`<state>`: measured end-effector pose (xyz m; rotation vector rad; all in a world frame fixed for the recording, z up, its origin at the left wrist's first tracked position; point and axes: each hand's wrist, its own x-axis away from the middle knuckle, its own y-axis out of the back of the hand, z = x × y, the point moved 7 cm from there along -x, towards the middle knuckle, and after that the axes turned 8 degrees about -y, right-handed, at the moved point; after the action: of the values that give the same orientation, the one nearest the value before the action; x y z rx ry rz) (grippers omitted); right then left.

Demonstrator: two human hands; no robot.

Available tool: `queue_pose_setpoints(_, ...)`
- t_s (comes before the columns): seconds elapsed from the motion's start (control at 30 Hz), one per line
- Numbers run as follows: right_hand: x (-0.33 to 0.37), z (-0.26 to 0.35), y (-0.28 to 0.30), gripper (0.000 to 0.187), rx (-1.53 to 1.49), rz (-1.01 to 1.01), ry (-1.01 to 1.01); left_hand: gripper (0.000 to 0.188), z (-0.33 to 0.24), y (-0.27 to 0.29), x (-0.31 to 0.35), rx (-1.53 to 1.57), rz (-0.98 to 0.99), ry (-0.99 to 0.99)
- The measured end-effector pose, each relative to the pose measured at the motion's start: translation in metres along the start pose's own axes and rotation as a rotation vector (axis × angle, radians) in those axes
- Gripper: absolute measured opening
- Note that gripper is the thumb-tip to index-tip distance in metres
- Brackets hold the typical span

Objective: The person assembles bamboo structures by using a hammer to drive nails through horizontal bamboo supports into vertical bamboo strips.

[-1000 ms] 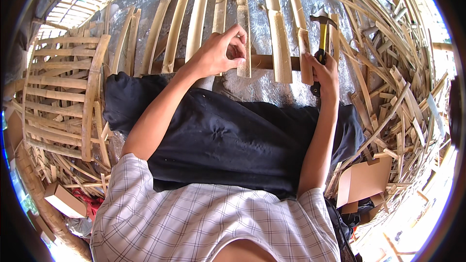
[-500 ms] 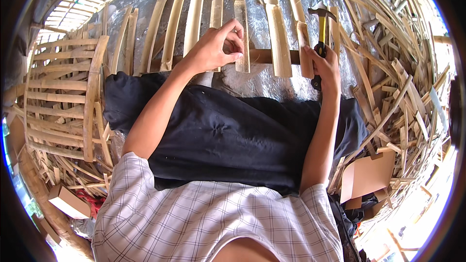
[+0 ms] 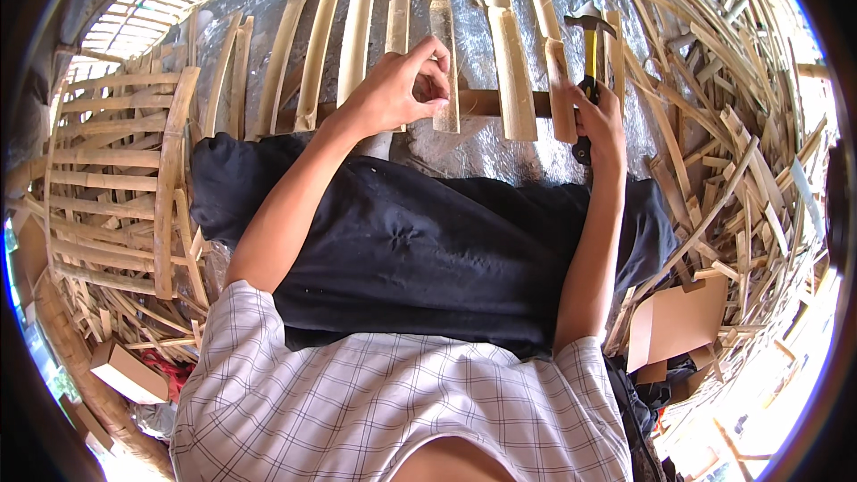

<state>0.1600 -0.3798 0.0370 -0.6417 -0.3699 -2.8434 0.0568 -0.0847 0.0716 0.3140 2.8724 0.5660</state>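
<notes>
My right hand [image 3: 600,125] is closed round the black grip of a claw hammer [image 3: 591,54]. The hammer has a yellow-and-black handle, and its metal head points away from me. Just left of that hand is the near end of a split bamboo slat [image 3: 560,89]. My left hand [image 3: 402,85] hovers by another bamboo slat [image 3: 444,45], thumb and fingers curled together in a pinch. Whatever may be between those fingertips is too small to make out. Several slats run side by side away from me across a brown crosspiece [image 3: 486,104].
A grey, shiny sheet [image 3: 482,156] lies under the slats. Dark cloth [image 3: 428,250] covers my lap. To the left stands a finished-looking bamboo lattice [image 3: 107,180]. Heaped bamboo offcuts [image 3: 714,152] fill the right side, with a cardboard box [image 3: 678,326] nearer me.
Hardly anything differs. The hammer and my right hand have shifted very slightly left; my left hand keeps its pinch in the same place.
</notes>
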Motion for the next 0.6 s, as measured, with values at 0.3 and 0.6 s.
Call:
queue_pose_setpoints(0.3, 0.023, 0.035, 0.016, 0.026, 0.384, -0.359, 0.379, 0.045, 0.001, 0.001, 0.003, -0.008, -0.017, -0.027)
queue_pose_setpoints(0.6, 0.114, 0.070, -0.030, 0.016, 0.564, 0.001, 0.474, 0.044, -0.001, 0.001, 0.004, -0.023, -0.020, -0.058)
